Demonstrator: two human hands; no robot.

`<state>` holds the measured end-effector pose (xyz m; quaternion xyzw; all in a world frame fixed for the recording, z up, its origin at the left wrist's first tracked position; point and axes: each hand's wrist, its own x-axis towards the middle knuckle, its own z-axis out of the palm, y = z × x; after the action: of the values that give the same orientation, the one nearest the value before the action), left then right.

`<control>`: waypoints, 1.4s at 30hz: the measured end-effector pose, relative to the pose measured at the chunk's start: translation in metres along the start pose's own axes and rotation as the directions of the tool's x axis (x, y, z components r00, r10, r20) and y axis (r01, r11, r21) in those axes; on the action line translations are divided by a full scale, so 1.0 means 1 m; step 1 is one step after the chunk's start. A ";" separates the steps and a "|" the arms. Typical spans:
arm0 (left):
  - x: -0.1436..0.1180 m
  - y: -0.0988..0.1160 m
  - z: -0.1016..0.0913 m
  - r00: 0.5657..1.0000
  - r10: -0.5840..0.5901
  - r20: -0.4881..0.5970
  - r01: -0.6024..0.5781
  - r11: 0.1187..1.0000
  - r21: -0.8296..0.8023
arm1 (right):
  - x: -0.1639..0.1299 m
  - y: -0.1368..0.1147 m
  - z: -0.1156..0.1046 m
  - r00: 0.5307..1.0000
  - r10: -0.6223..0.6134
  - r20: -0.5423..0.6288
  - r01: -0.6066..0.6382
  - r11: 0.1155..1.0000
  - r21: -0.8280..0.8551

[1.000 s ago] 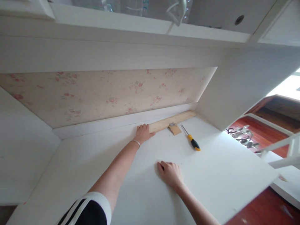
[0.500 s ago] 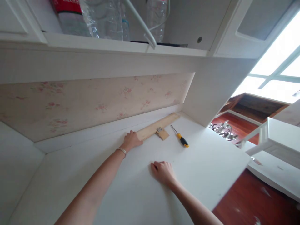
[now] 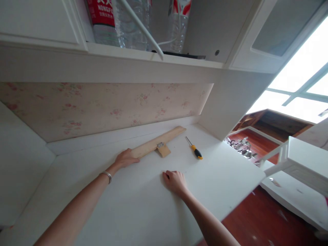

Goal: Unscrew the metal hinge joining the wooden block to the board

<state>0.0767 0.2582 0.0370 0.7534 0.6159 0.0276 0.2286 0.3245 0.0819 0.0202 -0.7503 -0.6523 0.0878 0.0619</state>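
My left hand (image 3: 126,159), with a bracelet at the wrist, is closed round the near left end of a long, flat wooden board (image 3: 150,142) lying on the white worktop (image 3: 128,201). A small metal hinge (image 3: 160,145) sits at the board's front edge, joined to a short wooden piece (image 3: 164,151). My right hand (image 3: 175,181) rests on the worktop in a loose fist, apart from the board. Whatever its curled fingers hold, if anything, is hidden. To the right of the board lies a screwdriver (image 3: 195,151) with a yellow and black handle.
Overhead, an open cupboard shelf (image 3: 128,54) holds water bottles (image 3: 102,20) and a hanging white rod (image 3: 143,29). Flowered wallpaper (image 3: 102,112) covers the back wall. A side panel (image 3: 230,99) bounds the right. Beyond the worktop's right edge are a white drawer (image 3: 307,160) and red floor (image 3: 246,218).
My left hand has pulled the board, with its hinge and short piece, to the left along the worktop. My right hand stays nearly in place. The camera view has shifted slightly.
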 end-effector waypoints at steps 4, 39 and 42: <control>-0.026 -0.039 -0.012 0.999 0.015 -0.045 -0.018 0.997 -0.075 | -0.001 0.000 0.002 0.999 -0.005 -0.033 0.006 0.999 0.036; -0.095 -0.147 -0.038 0.985 0.145 -0.091 -0.132 0.983 0.131 | -0.040 0.014 0.028 0.970 0.238 -0.045 -0.167 0.790 0.590; -0.100 -0.151 -0.027 0.981 0.115 -0.155 -0.098 0.989 0.112 | -0.038 0.013 0.028 0.976 0.214 -0.031 -0.167 0.836 0.522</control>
<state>-0.0942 0.1936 0.0278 0.7915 0.5917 0.0687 0.1367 0.3260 0.0414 -0.0078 -0.7703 -0.5237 0.2323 0.2802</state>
